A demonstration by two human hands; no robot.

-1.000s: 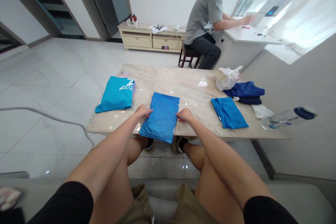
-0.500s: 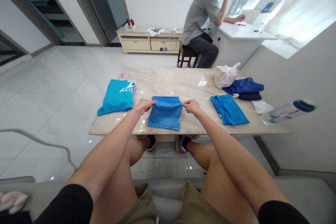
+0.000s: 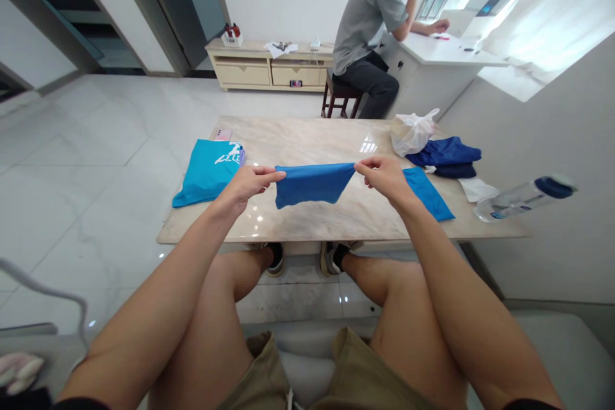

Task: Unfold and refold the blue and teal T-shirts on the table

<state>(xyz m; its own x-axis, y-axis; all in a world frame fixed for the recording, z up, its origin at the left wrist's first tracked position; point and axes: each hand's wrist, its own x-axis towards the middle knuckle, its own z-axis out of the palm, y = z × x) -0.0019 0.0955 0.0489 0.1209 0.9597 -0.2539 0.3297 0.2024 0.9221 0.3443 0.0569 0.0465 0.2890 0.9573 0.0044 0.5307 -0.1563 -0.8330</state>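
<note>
A folded piece of blue cloth (image 3: 314, 185) hangs stretched between my hands above the marble-topped table. My left hand (image 3: 252, 187) pinches its upper left corner between thumb and fingers. At the upper right corner my right hand (image 3: 382, 174) is closed on the cloth in the same way. The fabric sags a little toward its lower edge; whether it is a garment I cannot tell. To the left lies a turquoise folded cloth (image 3: 206, 170) with a white print. Partly behind my right hand and forearm is another folded blue cloth (image 3: 428, 195).
On the table (image 3: 288, 224) stand a white plastic bag (image 3: 414, 133), dark blue cloths (image 3: 446, 155), a white tissue (image 3: 476, 190) and a tilted clear bottle (image 3: 523, 200) at the right. A phone (image 3: 223, 134) lies at the back left. Beyond, a person (image 3: 369, 19) sits on a stool.
Both hands have raised the blue cloth off the tabletop and moved farther apart, pulling its top edge wider. My right hand has shifted right, now covering part of the other blue cloth.
</note>
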